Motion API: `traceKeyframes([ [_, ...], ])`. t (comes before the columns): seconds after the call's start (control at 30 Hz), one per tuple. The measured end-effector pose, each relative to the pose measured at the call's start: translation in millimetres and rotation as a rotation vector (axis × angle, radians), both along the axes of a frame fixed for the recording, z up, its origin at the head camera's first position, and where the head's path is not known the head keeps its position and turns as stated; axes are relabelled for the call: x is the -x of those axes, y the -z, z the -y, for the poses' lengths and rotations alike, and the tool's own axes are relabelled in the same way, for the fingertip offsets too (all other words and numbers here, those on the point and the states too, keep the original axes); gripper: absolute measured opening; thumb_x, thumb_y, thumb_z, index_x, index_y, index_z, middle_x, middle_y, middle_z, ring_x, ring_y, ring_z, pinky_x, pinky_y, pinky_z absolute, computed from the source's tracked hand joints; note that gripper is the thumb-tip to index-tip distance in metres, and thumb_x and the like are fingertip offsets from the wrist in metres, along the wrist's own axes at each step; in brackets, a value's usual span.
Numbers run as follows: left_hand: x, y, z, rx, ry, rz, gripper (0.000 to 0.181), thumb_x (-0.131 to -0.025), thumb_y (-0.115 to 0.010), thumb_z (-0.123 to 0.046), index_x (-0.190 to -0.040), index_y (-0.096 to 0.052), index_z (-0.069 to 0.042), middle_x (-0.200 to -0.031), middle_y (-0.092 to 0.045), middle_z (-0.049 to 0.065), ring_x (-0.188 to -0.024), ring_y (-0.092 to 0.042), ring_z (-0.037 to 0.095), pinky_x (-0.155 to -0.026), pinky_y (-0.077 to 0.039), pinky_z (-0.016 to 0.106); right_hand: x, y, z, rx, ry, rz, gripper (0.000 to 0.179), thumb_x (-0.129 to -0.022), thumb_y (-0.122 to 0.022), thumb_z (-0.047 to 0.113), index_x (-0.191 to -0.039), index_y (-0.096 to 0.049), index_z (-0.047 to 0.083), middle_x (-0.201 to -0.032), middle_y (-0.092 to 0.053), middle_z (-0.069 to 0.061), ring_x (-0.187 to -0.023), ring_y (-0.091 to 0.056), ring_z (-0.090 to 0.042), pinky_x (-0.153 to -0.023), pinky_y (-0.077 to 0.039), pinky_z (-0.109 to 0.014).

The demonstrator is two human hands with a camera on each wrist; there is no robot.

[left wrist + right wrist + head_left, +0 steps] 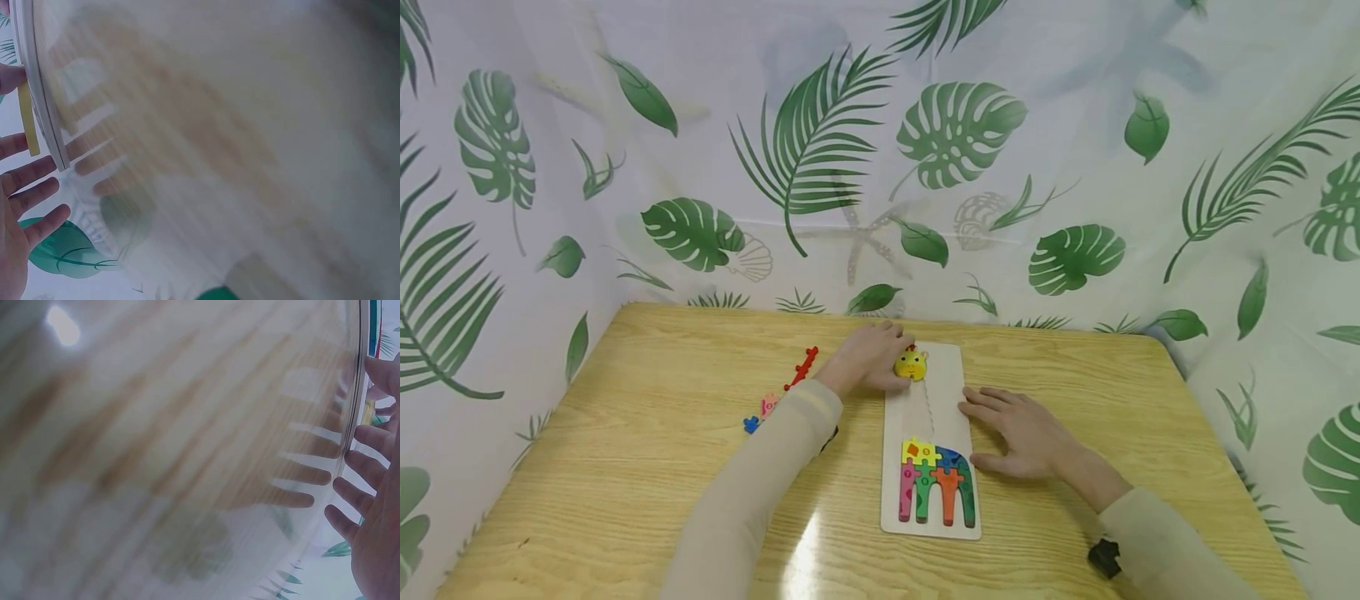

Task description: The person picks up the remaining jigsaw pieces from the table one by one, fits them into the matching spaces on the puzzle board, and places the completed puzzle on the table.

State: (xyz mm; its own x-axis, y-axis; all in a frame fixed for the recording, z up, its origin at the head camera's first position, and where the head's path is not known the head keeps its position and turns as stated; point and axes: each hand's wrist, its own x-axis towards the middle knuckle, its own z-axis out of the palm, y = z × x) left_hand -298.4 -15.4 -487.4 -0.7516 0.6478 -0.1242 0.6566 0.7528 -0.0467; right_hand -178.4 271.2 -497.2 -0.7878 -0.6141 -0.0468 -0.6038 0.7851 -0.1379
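Observation:
A pale puzzle board (936, 408) lies lengthwise on the table. My left hand (868, 358) is at its upper left, with thumb and fingers around a yellow giraffe-head puzzle piece (911, 365). In the left wrist view, the edge of that yellow piece (27, 119) shows between thumb and index finger. Beside the board's right edge rests my right hand (1022, 433), fingers extended, fingertips right at the edge. Joined body and leg pieces in yellow (919, 452), pink, green, orange and blue fill the lower part of the board. Between head and body runs a bare strip with an outline.
Left of the board lie loose puzzle pieces: a red strip (802, 367), a pink piece (769, 405) and a blue piece (751, 424). My left forearm overlaps that area. A leaf-patterned cloth (850, 167) hangs behind the wooden table (647, 400).

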Motion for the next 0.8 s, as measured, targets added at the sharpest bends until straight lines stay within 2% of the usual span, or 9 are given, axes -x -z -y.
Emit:
traceKeyframes([
  [0.2,5.0,2.9,-2.8,0.002,-0.005,0.011,0.079,-0.095,-0.058,-0.065,-0.158,-0.046,-0.019,-0.156,-0.054,0.01,-0.144,-0.052,0.03,-0.121,-0.045,0.049,-0.7,-1.0,0.1,0.004,-0.004,-0.007,0.077,-0.094,-0.062,0.063,-0.155,-0.054,0.017,-0.165,-0.049,-0.01,-0.149,-0.049,-0.041,-0.116,-0.044,-0.067],
  [0.8,4.8,-1.5,-4.8,0.024,-0.007,0.028,0.073,-0.097,-0.058,-0.063,-0.156,-0.048,-0.021,-0.153,-0.055,0.009,-0.142,-0.053,0.029,-0.121,-0.046,0.048,-0.5,-1.6,-0.2,-0.007,0.008,0.013,0.079,-0.093,-0.063,0.064,-0.157,-0.052,0.019,-0.167,-0.046,-0.008,-0.152,-0.046,-0.039,-0.119,-0.041,-0.066],
])
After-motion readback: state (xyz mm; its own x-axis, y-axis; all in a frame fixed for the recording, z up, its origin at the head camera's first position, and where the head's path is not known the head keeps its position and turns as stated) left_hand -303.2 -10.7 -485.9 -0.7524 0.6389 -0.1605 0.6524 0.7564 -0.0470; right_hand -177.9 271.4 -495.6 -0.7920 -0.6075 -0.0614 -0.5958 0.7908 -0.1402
